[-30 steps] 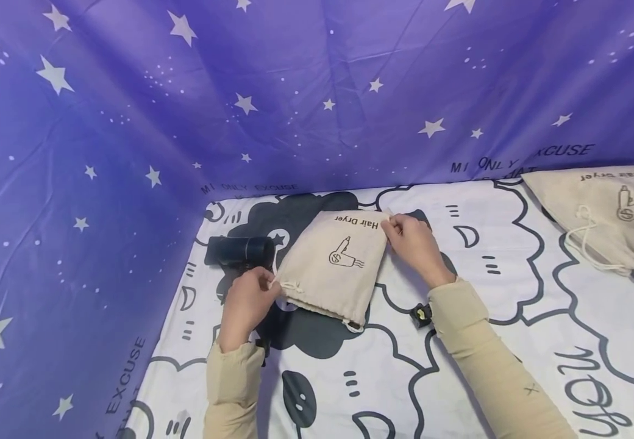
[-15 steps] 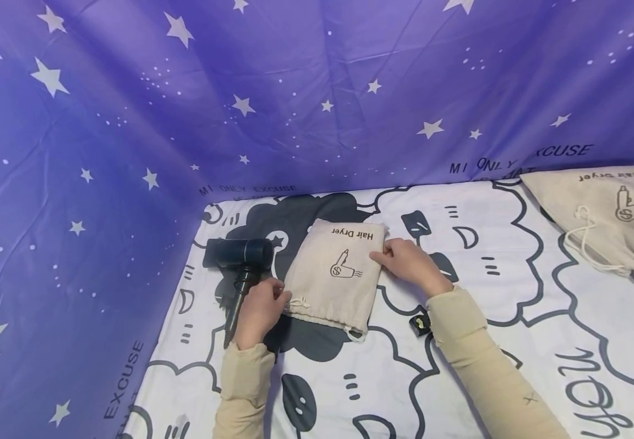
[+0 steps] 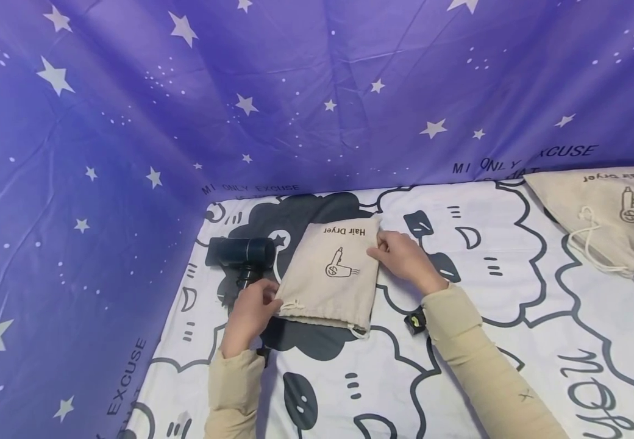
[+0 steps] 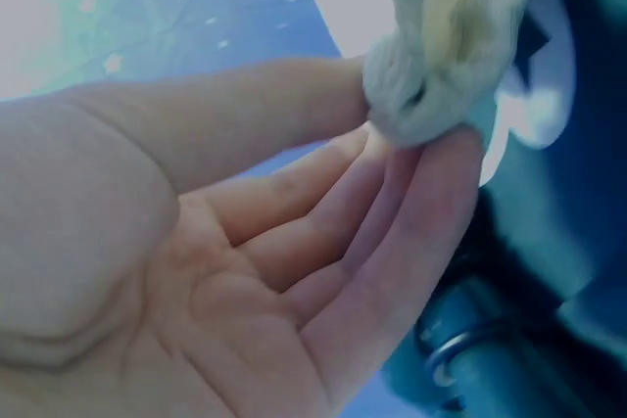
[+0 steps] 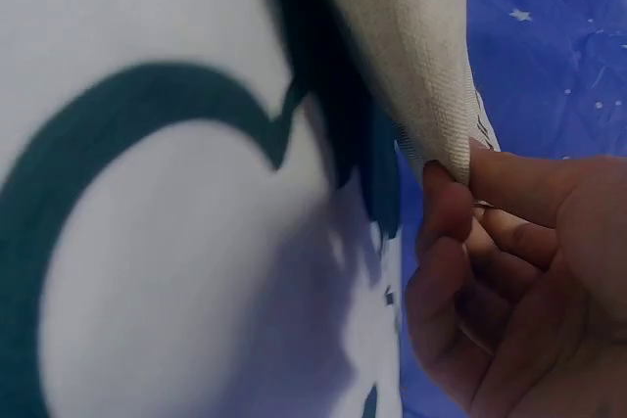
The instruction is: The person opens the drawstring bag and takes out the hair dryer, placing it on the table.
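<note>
A beige drawstring bag (image 3: 330, 280) printed "Hair Dryer" lies between both hands in the head view, its drawstring end toward me. My left hand (image 3: 252, 312) pinches its lower left corner by the gathered opening. In the left wrist view, thumb and fingertips (image 4: 456, 168) close on the bag's bunched cloth edge (image 4: 416, 110). On the other side, my right hand (image 3: 402, 256) pinches the bag's right edge. The right wrist view shows the bag's cloth (image 5: 416, 56) held between thumb and index finger, the other fingers curled beneath. A dark hair dryer (image 3: 240, 251) lies left of the bag, its handle partly hidden by my left hand.
A second drawstring bag (image 3: 608, 213) with the same print lies at the far right, something dark showing at its mouth. White cartoon-print cloth (image 3: 492, 244) covers the surface. A purple star-patterned curtain (image 3: 295, 110) encloses the back and left side.
The bag has shifted slightly toward me. My right hand has slid from its far right corner down along the right edge. The left hand let go of its corner, then took hold again.
</note>
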Demonstrator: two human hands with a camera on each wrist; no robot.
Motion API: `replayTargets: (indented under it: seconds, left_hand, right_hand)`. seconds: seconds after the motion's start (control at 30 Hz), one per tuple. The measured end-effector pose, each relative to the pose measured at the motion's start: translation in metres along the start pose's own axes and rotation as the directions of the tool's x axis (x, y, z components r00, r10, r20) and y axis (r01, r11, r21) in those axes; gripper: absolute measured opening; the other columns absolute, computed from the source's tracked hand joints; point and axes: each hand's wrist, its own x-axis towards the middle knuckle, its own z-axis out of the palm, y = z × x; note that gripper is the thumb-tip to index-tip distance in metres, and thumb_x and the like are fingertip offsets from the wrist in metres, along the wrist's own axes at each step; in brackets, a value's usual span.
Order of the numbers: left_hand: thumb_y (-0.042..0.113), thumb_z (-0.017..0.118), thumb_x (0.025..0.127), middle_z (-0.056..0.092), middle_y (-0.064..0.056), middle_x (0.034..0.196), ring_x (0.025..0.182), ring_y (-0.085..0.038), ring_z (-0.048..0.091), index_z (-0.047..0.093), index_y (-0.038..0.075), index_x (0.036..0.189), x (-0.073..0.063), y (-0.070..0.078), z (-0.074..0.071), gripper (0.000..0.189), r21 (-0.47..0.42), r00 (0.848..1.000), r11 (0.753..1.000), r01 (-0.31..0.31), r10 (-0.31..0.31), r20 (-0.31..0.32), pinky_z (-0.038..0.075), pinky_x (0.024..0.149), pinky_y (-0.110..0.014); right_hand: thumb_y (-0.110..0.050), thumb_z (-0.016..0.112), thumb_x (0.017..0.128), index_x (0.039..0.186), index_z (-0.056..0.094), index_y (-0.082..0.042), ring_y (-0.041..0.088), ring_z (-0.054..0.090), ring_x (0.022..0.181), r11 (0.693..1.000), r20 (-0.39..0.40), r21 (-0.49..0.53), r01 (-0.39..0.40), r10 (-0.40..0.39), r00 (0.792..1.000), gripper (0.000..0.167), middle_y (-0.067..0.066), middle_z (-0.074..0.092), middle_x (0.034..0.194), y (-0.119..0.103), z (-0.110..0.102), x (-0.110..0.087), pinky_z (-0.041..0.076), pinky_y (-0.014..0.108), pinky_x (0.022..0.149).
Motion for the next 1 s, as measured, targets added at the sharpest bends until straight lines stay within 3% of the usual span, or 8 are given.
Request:
replayTargets:
  seconds: [0.2, 0.37, 0.47, 0.7, 1.0]
  left_hand:
    - [0.003, 0.070, 0.084, 0.063, -0.003, 0.079, 0.075, -0.016, 0.060, 0.067, 0.000, 0.105, -0.012, -0.003, -0.007, 0.022, -0.001, 0.999, 1.000, 0.016, -0.016, 0.047, 0.050, 0.070, -0.035]
    - [0.009, 0.069, 0.084, 0.069, -0.005, 0.087, 0.082, -0.019, 0.066, 0.067, 0.000, 0.107, -0.010, -0.008, 0.000, 0.025, -0.011, 0.998, 0.998, 0.058, -0.057, 0.032, 0.053, 0.077, -0.039]
    - [0.017, 0.068, 0.088, 0.071, -0.009, 0.096, 0.089, -0.023, 0.068, 0.067, 0.000, 0.110, -0.005, -0.009, 0.008, 0.029, -0.033, 0.997, 0.996, 0.079, -0.079, 0.017, 0.053, 0.082, -0.043]
    - [0.013, 0.070, 0.089, 0.072, -0.013, 0.098, 0.083, -0.021, 0.065, 0.066, -0.002, 0.114, 0.004, -0.010, 0.021, 0.029, -0.025, 0.997, 0.997, 0.075, -0.075, 0.009, 0.052, 0.077, -0.041]
    - [0.009, 0.071, 0.088, 0.071, -0.012, 0.093, 0.083, -0.023, 0.065, 0.066, -0.001, 0.114, 0.002, -0.017, 0.012, 0.028, -0.033, 0.996, 0.995, 0.089, -0.089, 0.002, 0.053, 0.075, -0.041]
  right_hand:
    - [-0.024, 0.061, 0.097, 0.075, 0.051, -0.011, 0.016, 0.043, 0.060, 0.999, 0.021, 0.030, 0.019, -0.019, 1.000, 0.027, -0.001, 0.050, 0.068, -0.008, -0.001, -0.002, 0.035, 0.031, 0.062]
    - [-0.026, 0.047, 0.104, 0.078, 0.059, -0.009, 0.015, 0.049, 0.056, 1.000, 0.135, -0.027, -0.007, 0.010, 0.991, 0.033, -0.001, 0.056, 0.063, -0.005, 0.006, -0.005, 0.039, 0.032, 0.064]
    - [-0.025, 0.046, 0.104, 0.076, 0.059, -0.009, 0.015, 0.047, 0.054, 0.998, 0.187, -0.055, -0.016, 0.026, 0.982, 0.035, -0.002, 0.054, 0.060, -0.002, 0.011, -0.007, 0.039, 0.031, 0.062]
    - [-0.024, 0.057, 0.099, 0.069, 0.051, -0.013, 0.014, 0.046, 0.052, 0.998, 0.153, -0.066, 0.007, 0.003, 0.988, 0.033, -0.003, 0.051, 0.057, -0.001, 0.019, -0.009, 0.037, 0.029, 0.056]
    - [-0.020, 0.057, 0.099, 0.070, 0.049, -0.014, 0.014, 0.047, 0.053, 0.998, 0.113, -0.064, 0.027, -0.019, 0.993, 0.031, -0.001, 0.050, 0.059, -0.008, 0.024, -0.008, 0.036, 0.029, 0.054]
